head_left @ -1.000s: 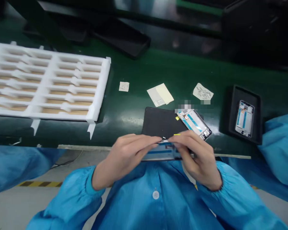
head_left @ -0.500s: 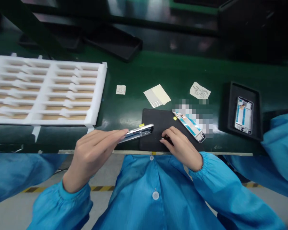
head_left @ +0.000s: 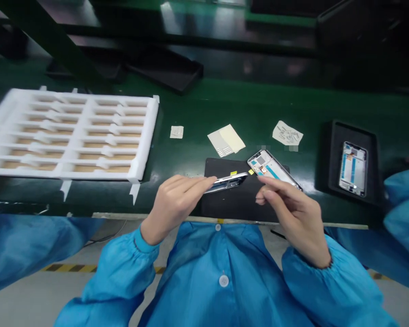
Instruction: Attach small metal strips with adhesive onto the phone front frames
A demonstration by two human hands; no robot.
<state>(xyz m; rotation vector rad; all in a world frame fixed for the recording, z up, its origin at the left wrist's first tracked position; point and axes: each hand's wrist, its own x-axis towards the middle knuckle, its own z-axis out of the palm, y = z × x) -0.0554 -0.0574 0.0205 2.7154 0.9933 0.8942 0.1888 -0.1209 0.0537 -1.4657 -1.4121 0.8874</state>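
My left hand [head_left: 180, 202] grips a phone frame [head_left: 226, 182] by its near end, tilted up on edge above the black mat [head_left: 235, 204]. A yellow tab sticks up from the frame's upper edge. Just right of it is my right hand [head_left: 293, 209], thumb pressed against the curled fingers and index finger reaching forward. Whatever those fingers hold, if anything, is hidden or too small to name. Behind the right hand a second phone frame [head_left: 267, 164] with blue strips lies partly on the mat, its lower part covered by the fingers.
A white slotted foam tray [head_left: 77, 131] stands at left. Beyond the mat lie a small paper [head_left: 176, 132], a two-tone sheet [head_left: 226, 140] and a paper bearing several slivers [head_left: 287, 133]. A black tray [head_left: 330, 168] at right holds another phone frame [head_left: 352, 169]. Co-workers' blue sleeves flank me.
My left hand has brought its phone frame rightward over the mat. My right hand has lifted from the mat and shifted right, its index finger stretching out. The view has shifted slightly.
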